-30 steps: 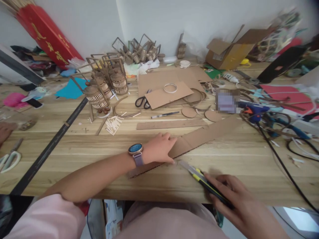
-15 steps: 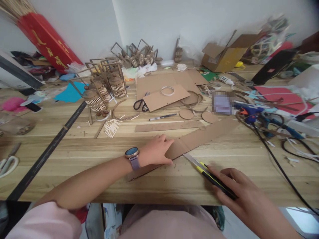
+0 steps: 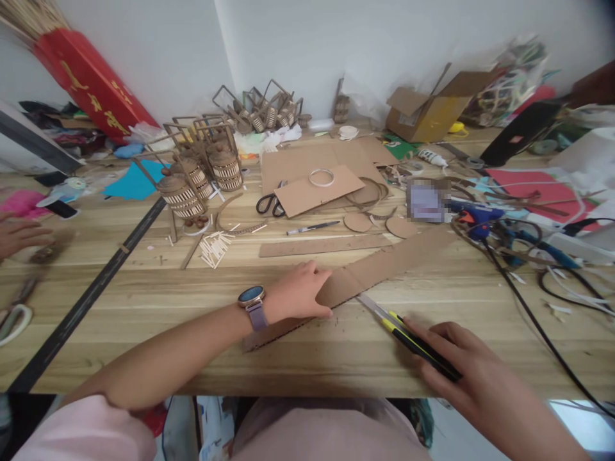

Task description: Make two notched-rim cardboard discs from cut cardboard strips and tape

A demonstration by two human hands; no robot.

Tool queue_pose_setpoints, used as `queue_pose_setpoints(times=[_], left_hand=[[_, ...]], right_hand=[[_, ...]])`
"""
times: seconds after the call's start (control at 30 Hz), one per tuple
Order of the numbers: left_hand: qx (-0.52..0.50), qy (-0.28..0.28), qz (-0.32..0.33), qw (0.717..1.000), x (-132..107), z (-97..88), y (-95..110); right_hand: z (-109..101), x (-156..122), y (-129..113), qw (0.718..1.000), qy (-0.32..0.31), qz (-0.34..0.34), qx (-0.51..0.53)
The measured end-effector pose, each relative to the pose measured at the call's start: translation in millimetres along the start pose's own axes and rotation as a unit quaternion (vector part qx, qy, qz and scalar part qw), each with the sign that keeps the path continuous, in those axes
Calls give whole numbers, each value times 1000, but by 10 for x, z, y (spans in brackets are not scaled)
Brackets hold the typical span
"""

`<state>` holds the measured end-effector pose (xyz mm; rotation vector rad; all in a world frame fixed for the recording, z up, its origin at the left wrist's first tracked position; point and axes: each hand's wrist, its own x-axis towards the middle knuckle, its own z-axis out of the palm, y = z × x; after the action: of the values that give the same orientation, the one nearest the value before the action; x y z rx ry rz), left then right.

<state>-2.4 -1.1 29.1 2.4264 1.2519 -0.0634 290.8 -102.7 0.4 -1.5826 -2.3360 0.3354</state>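
My left hand (image 3: 300,291) holds a long cardboard strip (image 3: 369,272) against the table, its thumb near the closer edge and its fingers over the top. The strip lies slanted, rising to the right, and my forearm and hand hide part of it. In my right hand (image 3: 461,358) is a black and yellow utility knife (image 3: 408,339) with its blade out. The blade tip meets or lies very close to the strip's near edge, right of my left thumb. Beyond the strip lie a narrower cardboard strip (image 3: 327,245) and a pen (image 3: 312,228).
Cardboard discs (image 3: 401,226), black-handled scissors (image 3: 272,202) and a cardboard sheet (image 3: 317,192) with a ring lie farther back. Small basket-like crafts (image 3: 181,195) stand left. At right are a blue glue gun (image 3: 480,221) and its cord. Another person's hand (image 3: 22,237) is at far left.
Another person's hand has come in at the far left edge. My left hand stays on the strip, and the knife has barely moved. The view has shifted slightly.
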Motion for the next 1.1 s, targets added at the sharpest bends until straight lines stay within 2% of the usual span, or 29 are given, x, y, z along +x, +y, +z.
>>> queue_pose_setpoints(times=[0.37,0.6,0.77,0.87,0.97,1.1], left_hand=[[-4,-7,-4,1000,-11,-12,10],[-11,16,13,1000,-33,44,-13],[-34,68,106,991,-256,150,-315],[-13,55,189,980,-433,261,-564],[-9,44,198,979,-527,372,-721],[-17,62,197,978,-527,455,-760]], right_hand=[[-59,109,37,999,-6,8,-45],[149,205,-217,999,-11,-26,-28],[329,162,-288,999,-6,-50,-5],[398,136,-273,999,25,-45,-11],[447,120,-307,997,36,-62,-14],[504,95,-454,995,27,-98,-4]])
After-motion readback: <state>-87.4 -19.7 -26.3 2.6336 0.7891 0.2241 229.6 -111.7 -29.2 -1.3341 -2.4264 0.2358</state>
